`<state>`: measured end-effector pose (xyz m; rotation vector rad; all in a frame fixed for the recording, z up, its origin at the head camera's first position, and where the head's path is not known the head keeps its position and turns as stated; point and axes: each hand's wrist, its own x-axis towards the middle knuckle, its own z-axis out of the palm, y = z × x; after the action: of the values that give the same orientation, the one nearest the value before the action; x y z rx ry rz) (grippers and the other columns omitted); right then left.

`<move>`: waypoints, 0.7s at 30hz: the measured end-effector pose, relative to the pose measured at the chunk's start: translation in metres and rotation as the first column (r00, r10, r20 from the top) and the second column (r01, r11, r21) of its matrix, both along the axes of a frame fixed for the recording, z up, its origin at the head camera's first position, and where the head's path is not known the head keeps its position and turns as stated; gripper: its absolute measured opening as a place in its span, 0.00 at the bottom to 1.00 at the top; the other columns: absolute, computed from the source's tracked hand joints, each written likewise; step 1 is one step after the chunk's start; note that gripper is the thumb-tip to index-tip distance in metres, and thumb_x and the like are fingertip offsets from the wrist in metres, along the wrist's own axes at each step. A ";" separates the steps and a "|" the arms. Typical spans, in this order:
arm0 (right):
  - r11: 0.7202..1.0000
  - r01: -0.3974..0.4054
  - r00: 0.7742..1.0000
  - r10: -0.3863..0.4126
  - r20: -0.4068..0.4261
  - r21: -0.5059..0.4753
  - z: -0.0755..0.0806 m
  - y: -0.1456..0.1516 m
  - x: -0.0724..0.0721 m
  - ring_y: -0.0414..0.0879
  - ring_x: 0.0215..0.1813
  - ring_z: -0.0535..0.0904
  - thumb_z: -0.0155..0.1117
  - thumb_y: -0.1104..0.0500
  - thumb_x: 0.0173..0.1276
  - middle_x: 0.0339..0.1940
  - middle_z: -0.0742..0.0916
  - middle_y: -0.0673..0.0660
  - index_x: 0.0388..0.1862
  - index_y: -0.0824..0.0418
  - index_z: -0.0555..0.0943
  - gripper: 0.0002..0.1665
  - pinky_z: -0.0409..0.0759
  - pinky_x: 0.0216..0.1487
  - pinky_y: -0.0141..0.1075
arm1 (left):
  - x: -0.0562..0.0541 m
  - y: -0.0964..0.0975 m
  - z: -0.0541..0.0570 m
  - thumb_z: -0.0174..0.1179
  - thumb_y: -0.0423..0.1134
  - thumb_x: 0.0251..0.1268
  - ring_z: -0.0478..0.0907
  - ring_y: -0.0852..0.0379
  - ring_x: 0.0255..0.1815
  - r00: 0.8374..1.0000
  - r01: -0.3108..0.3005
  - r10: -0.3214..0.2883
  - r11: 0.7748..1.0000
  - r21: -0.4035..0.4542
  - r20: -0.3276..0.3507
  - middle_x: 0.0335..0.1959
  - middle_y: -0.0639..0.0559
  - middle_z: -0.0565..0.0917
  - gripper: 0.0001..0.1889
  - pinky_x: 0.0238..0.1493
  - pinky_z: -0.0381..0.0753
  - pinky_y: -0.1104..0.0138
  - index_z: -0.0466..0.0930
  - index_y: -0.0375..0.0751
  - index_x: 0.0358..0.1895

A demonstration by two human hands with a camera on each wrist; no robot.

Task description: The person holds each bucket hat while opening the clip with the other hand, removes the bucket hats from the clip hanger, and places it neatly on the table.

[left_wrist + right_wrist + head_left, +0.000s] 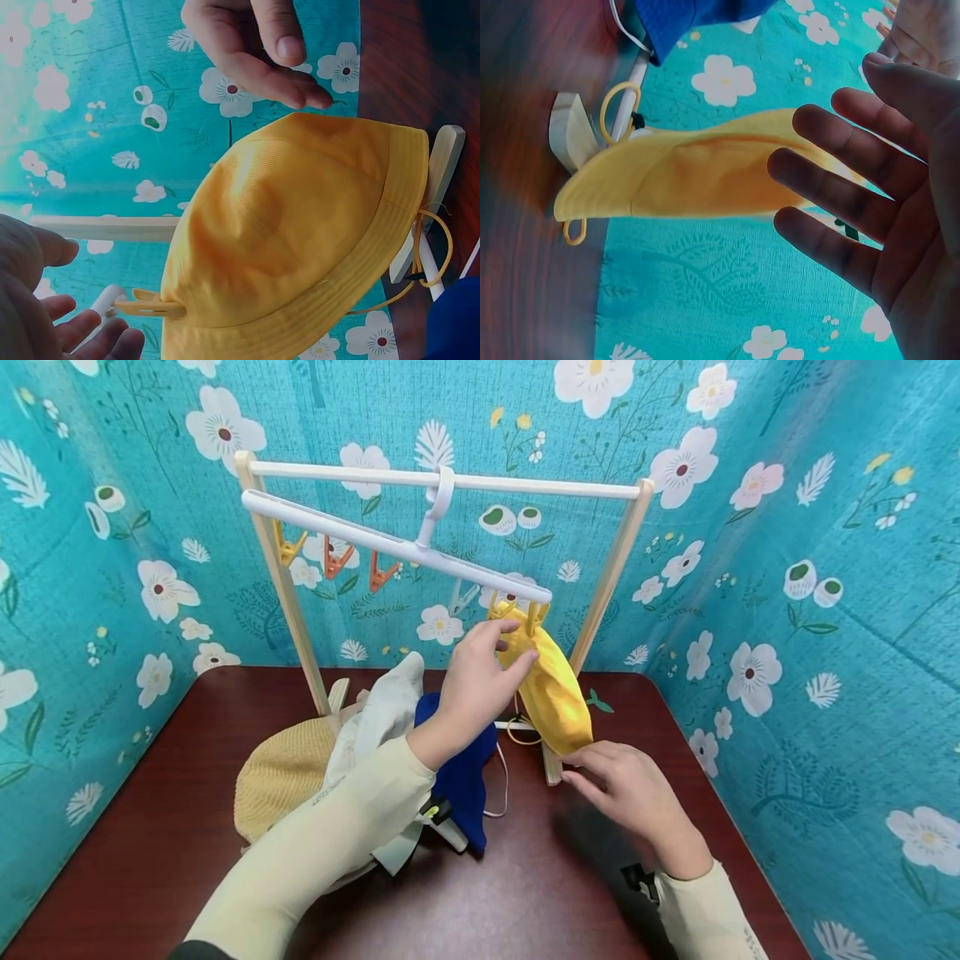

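A yellow bucket hat (557, 693) with a thin cord hangs by its edge from yellow clips (536, 617) at the low right end of a white hanger (352, 533). My left hand (477, 681) is beside those clips, its fingers relaxed and holding nothing. In the left wrist view one yellow clip (154, 304) bites the hat's brim near my left fingers. My right hand (633, 789) is by the hat's lower end, fingers loosely extended. The right wrist view shows the right hand's fingers (840, 187) spread in front of the hat, gripping nothing.
The hanger hooks over a wooden rack's white rail (540, 486) and tilts down to the right. More clips, including an orange one (381, 572), hang along it. On the dark red table (525, 893) lie a tan knit hat (281, 768), pale cloth (382, 710) and a blue hat (467, 777).
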<state>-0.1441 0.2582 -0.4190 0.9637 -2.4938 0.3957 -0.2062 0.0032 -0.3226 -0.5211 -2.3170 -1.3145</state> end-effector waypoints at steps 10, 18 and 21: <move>0.996 0.065 0.998 -0.065 0.009 -0.054 0.001 0.014 -0.003 0.42 0.42 0.86 0.79 0.49 0.61 0.40 0.91 0.47 0.49 0.52 0.90 0.18 0.87 0.44 0.44 | -0.009 0.016 -0.001 0.68 0.53 0.68 0.83 0.57 0.51 0.998 -0.022 0.024 0.998 -0.053 0.051 0.65 0.53 0.78 0.30 0.46 0.84 0.64 0.76 0.46 0.69; 0.991 0.110 0.994 -0.109 0.012 -0.071 0.001 0.022 -0.004 0.41 0.42 0.86 0.80 0.50 0.60 0.40 0.91 0.46 0.48 0.53 0.90 0.18 0.87 0.43 0.43 | -0.020 0.028 -0.005 0.68 0.53 0.68 0.82 0.55 0.46 0.997 -0.064 0.066 0.997 -0.049 0.042 0.68 0.50 0.75 0.33 0.41 0.83 0.65 0.73 0.43 0.71; 0.990 0.122 0.993 -0.121 0.018 -0.067 0.000 0.023 -0.004 0.41 0.42 0.86 0.80 0.50 0.60 0.40 0.91 0.46 0.48 0.53 0.90 0.18 0.87 0.43 0.43 | -0.023 0.032 -0.007 0.68 0.52 0.68 0.82 0.55 0.43 0.996 -0.073 0.075 0.996 -0.047 0.052 0.68 0.50 0.75 0.32 0.40 0.82 0.65 0.73 0.42 0.71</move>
<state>-0.1484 0.2815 -0.4192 0.7810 -2.5184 0.4459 -0.2288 0.0352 -0.3299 -0.4152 -2.3909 -1.2585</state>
